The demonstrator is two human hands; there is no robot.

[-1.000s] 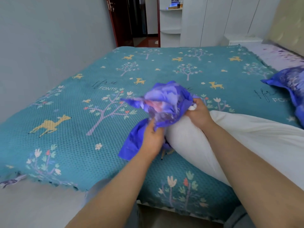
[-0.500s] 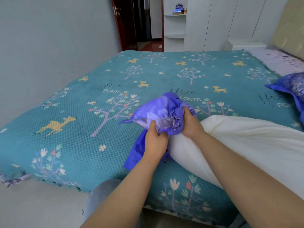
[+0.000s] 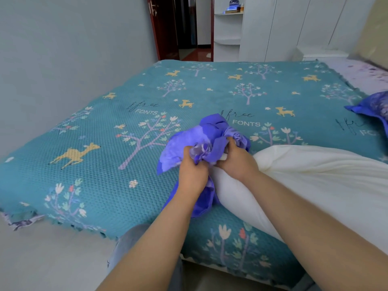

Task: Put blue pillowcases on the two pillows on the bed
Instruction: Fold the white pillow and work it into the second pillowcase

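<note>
One pillow in a dark blue patterned pillowcase (image 3: 375,108) lay well off to the right of the fingers, apparently done. The second was barely begun: the left hand (image 3: 192,175) gripped a bunched blue-and-lilac printed cloth pillowcase (image 3: 201,141), its fingers curled into the folds, while the right hand (image 3: 236,162) pinched the near corner of the bare white pillow (image 3: 315,177) at the case's mouth. Nearly all of that pillow stretched uncovered behind the right fingers, across the teal patterned bedspread (image 3: 105,164).
</note>
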